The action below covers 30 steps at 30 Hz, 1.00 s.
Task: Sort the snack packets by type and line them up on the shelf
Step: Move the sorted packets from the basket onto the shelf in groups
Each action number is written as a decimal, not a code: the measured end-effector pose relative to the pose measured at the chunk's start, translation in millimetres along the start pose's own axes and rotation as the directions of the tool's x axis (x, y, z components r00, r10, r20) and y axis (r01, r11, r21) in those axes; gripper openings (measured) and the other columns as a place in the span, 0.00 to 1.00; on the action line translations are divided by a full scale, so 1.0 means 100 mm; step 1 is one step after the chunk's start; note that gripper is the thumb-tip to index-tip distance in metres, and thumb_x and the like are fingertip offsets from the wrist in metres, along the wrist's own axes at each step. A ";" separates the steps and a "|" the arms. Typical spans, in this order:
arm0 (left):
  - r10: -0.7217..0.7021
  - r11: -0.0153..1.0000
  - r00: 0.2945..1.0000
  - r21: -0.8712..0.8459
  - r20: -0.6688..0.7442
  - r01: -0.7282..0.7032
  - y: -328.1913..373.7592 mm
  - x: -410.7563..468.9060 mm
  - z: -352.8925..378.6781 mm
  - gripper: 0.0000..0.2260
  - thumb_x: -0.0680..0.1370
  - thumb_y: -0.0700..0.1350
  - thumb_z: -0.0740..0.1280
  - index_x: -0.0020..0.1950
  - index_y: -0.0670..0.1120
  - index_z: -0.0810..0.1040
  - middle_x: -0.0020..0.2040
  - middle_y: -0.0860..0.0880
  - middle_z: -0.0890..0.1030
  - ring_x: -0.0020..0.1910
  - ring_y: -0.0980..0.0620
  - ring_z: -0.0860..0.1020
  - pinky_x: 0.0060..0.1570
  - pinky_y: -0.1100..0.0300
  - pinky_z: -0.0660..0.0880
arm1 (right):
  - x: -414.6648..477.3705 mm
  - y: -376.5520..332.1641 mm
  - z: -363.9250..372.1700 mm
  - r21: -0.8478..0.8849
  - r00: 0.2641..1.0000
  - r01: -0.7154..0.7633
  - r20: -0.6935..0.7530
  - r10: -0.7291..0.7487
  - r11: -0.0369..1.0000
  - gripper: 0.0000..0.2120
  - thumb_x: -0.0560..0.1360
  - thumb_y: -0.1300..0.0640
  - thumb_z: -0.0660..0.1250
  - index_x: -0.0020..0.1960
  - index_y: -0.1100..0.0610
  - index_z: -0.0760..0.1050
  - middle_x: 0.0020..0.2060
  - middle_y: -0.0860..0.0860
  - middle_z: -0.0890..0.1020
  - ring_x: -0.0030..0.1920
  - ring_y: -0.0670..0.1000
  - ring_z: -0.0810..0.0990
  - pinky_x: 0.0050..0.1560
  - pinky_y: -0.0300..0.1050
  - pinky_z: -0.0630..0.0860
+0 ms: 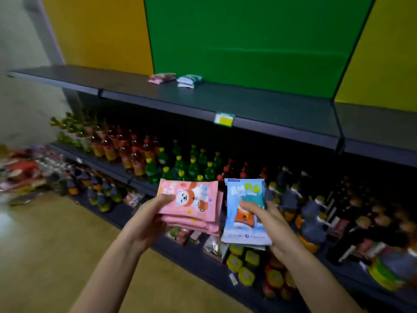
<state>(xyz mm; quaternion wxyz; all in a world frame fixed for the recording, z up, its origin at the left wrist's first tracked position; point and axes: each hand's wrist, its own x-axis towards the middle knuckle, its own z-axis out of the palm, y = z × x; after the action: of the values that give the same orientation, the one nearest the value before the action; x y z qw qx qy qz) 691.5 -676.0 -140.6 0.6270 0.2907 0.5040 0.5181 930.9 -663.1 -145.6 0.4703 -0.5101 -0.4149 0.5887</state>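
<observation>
My left hand [145, 223] and right hand [278, 229] are bare, as are both forearms [108, 274] behind them, as far as they show.

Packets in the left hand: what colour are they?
The packets in the left hand are pink with a cartoon animal print; head view.

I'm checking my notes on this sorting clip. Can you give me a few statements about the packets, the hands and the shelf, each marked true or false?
1. The left hand holds a stack of pink plastic snack packets. True.
2. The right hand is empty. False: it grips blue plastic snack packets.
3. Two small piles of packets lie on the dark metal upper shelf. True: a pink pile and a blue-and-white pile.
4. The pink pile lies right of the blue-and-white pile. False: it lies to its left.
</observation>
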 end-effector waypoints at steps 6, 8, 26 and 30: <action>0.075 0.997 0.996 -0.015 -0.046 -0.075 0.80 0.22 -0.84 0.09 0.71 0.43 0.68 0.49 0.40 0.79 0.39 0.45 0.83 0.38 0.48 0.79 0.43 0.57 0.74 | 0.53 -0.27 1.06 0.031 0.999 0.012 0.036 -0.013 0.999 0.21 0.68 0.54 0.73 0.59 0.56 0.73 0.47 0.54 0.84 0.49 0.55 0.83 0.59 0.56 0.76; 0.101 0.995 0.994 0.002 -0.048 -0.101 1.08 0.39 -1.10 0.06 0.75 0.42 0.65 0.47 0.41 0.79 0.37 0.46 0.83 0.35 0.50 0.79 0.38 0.59 0.75 | 0.72 -0.35 1.42 0.056 1.000 0.022 0.019 -0.023 0.998 0.22 0.68 0.53 0.72 0.59 0.57 0.73 0.48 0.55 0.83 0.49 0.56 0.82 0.58 0.55 0.76; 0.263 0.963 0.964 0.039 0.042 -0.265 3.09 2.74 -1.56 0.05 0.74 0.42 0.68 0.46 0.42 0.78 0.45 0.43 0.80 0.42 0.47 0.78 0.51 0.53 0.76 | 2.95 -1.68 2.56 -0.027 0.978 0.199 -0.050 -0.200 0.980 0.22 0.67 0.51 0.73 0.56 0.62 0.77 0.38 0.53 0.85 0.32 0.49 0.83 0.38 0.41 0.79; 0.269 0.949 0.957 0.139 0.109 -0.283 3.49 3.51 -1.43 0.06 0.73 0.44 0.68 0.48 0.43 0.78 0.49 0.42 0.79 0.43 0.46 0.77 0.48 0.54 0.75 | 3.55 -2.02 2.53 -0.111 0.970 0.223 -0.070 -0.231 0.969 0.07 0.71 0.54 0.69 0.41 0.58 0.80 0.29 0.49 0.84 0.27 0.46 0.81 0.36 0.37 0.78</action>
<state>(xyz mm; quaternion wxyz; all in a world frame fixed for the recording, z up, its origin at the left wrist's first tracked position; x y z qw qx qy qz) 418.1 -264.8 6.9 0.5459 0.4284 0.4681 0.5471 693.7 -275.0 9.5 0.5246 -0.5066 -0.4802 0.4874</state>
